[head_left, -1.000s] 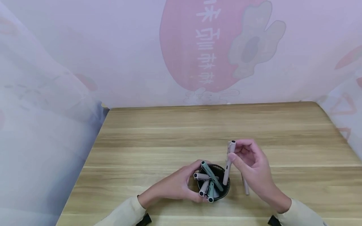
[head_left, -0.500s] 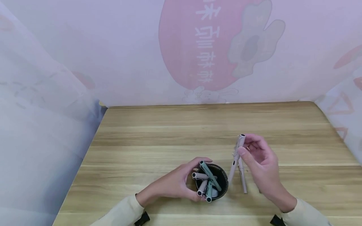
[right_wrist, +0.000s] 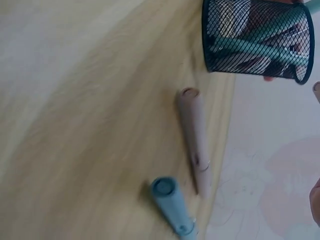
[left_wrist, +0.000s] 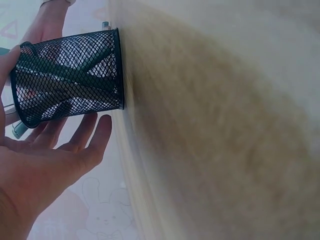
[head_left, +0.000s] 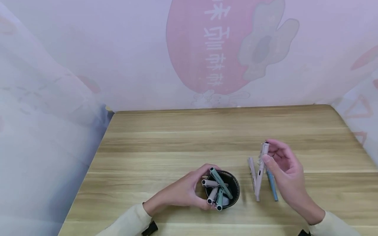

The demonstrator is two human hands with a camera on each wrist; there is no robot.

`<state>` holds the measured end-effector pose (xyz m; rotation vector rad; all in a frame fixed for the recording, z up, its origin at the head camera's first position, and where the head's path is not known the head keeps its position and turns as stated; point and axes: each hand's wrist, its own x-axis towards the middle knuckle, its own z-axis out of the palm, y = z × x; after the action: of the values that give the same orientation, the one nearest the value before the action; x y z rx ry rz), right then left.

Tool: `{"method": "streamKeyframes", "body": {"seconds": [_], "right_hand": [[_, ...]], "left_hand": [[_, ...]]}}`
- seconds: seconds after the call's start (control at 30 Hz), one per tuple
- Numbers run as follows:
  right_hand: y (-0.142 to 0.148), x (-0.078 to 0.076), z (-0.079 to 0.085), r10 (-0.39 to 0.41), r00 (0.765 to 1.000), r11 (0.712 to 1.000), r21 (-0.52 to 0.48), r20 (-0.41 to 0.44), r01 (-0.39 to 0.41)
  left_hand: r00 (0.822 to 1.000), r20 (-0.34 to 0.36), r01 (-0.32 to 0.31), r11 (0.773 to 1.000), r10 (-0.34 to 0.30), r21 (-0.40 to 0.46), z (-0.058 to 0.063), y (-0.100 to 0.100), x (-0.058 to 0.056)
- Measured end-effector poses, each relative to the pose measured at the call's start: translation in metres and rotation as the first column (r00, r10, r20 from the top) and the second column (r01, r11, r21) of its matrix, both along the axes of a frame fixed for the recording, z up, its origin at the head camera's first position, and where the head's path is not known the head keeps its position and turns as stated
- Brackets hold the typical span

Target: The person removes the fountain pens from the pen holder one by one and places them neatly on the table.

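Observation:
My left hand point(head_left: 187, 190) holds a black mesh pen holder point(head_left: 234, 185) upright on the table, with the thumb at one side of its rim and fingers at the other. Inside lean green pens point(head_left: 220, 183) and pale pinkish-grey pens point(head_left: 212, 196). To the right, my right hand point(head_left: 286, 168) pinches a pale pen point(head_left: 261, 167) between thumb and fingers, its lower end slanting down toward the table. Beside it lie another pale pen point(head_left: 252, 170) and a blue pen point(head_left: 272, 186). In the right wrist view only a sliver of the right hand shows at the edge.
A wood-grain table point(head_left: 165, 131) carries everything. Behind it hangs a pale printed cloth point(head_left: 133, 65), and more cloth point(head_left: 38, 147) drapes down the left side. The table's back edge runs well beyond both hands.
My right hand has carried the pale pen from over the pen holder rightward, past the pale pen lying on the table. The blue pen has come into sight. My left hand has stayed put.

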<state>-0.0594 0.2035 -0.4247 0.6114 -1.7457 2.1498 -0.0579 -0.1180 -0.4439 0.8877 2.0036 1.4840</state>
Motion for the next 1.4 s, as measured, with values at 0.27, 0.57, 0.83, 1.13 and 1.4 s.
{"method": "streamKeyframes", "body": {"seconds": [0.27, 0.57, 0.83, 1.13, 1.4], "right_hand": [[0.018, 0.003, -0.006, -0.030, 0.993, 0.997, 0.071, 0.113, 0.022], [0.033, 0.003, -0.013, -0.027, 0.984, 0.993, 0.115, 0.177, 0.007], [0.043, 0.006, -0.017, -0.124, 0.952, 0.981, 0.177, 0.280, 0.076], [0.055, 0.005, -0.021, -0.137, 0.935, 0.978, 0.197, 0.328, 0.074], [0.067, 0.003, -0.030, -0.206, 0.905, 0.950, 0.299, 0.373, 0.093]], "left_hand": [[1.000, -0.011, 0.000, 1.000, 0.000, 0.002, -0.002, 0.000, 0.000], [1.000, -0.007, 0.002, 1.000, -0.002, 0.015, -0.002, 0.001, 0.000], [1.000, -0.013, 0.017, 1.000, -0.017, 0.010, 0.000, 0.001, -0.001], [1.000, -0.001, 0.014, 1.000, -0.014, 0.017, -0.001, 0.001, 0.000], [1.000, -0.017, 0.009, 1.000, -0.009, 0.019, -0.001, 0.001, 0.000]]}}
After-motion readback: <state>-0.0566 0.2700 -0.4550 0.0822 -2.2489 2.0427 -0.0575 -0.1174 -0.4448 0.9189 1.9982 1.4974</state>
